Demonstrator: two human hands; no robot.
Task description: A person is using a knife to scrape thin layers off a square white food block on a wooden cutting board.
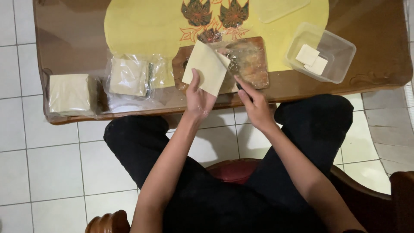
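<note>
Head view: the left hand [199, 100] pinches a pale square wrapper sheet [206, 68] between thumb and fingers, holding it tilted above the wooden board [252, 69] on the surface [73, 30]. At the sheet's four o'clock, the right hand [255, 105] has its fingers curled around a dark utensil handle [238, 86]. This looks like the filling step; next, the sheet likely needs steadying. A clear tub [334, 64] sits at three o'clock, wrapper stacks [129, 77] at nine.
</note>
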